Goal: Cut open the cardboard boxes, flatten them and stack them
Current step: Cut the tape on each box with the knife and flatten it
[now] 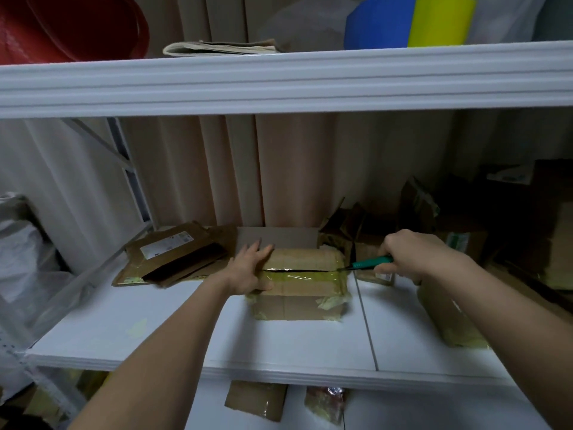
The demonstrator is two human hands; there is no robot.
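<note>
A person's right hand is curled around the green handle of a utility knife, with the blade tip at the right end of a dark slit along the top seam of a cardboard box. The left hand lies flat on the left end of the box top, fingers straight and spread, thumb over the near edge. Both bare forearms reach in from the bottom of the view.

The box sits near the middle of a white shelf, wrapped in yellowish clear tape that is torn at its corners. The slit runs almost the whole width of the top. Just left of the box lies a pile of flattened cardboard bearing a white label. To the right, in shadow, stand several more boxes, some open, and a taped box lies under the right forearm.

On the shelf above rest folded newspapers, a red plastic tub, and blue and yellow rolls. A beige curtain hangs behind.
</note>
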